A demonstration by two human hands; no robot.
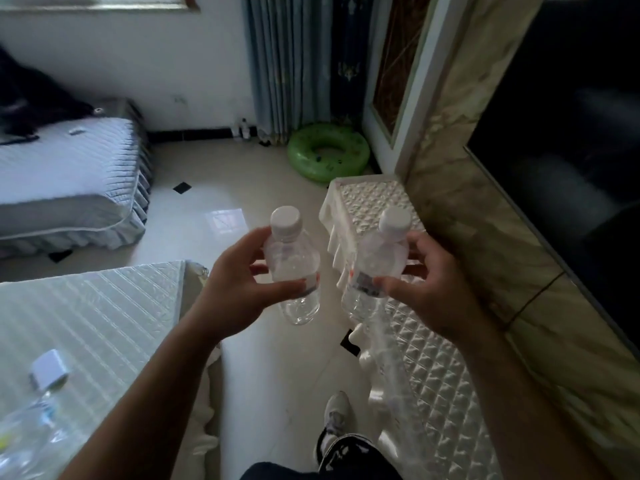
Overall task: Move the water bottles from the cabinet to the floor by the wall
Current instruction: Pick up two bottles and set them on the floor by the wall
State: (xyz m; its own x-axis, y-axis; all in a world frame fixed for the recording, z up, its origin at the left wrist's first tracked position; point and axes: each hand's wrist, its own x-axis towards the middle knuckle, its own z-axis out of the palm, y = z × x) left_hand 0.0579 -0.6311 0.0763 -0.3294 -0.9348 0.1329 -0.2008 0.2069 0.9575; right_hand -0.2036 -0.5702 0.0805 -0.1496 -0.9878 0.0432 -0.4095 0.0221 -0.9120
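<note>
Left hand [239,289] wrapped around a clear water bottle [294,268], right hand [426,285] gripping a second bottle [375,268], both upright with white caps, held side by side above the tiled floor [277,358], white quilted cabinet [433,375] just beside the right one, more bottles [244,128] standing by the far wall

Dim indoor shot, daylight only, soft & a bit smeary.

Light comes from top left, near the window [97,3]; white wall under it is the brightest area. Pale glare patch on the floor tiles [221,220]. Right side falls off to near black at the dark panel [571,150], no detail there. Arms mostly in shade. Motion blur on right hand [433,282] & its bottle [374,268]; left hand [242,289] a bit sharper. Wide-angle bend at edges: curtain [277,64] & marble trim [485,168] lean. Bottom-left corner out of focus.
</note>
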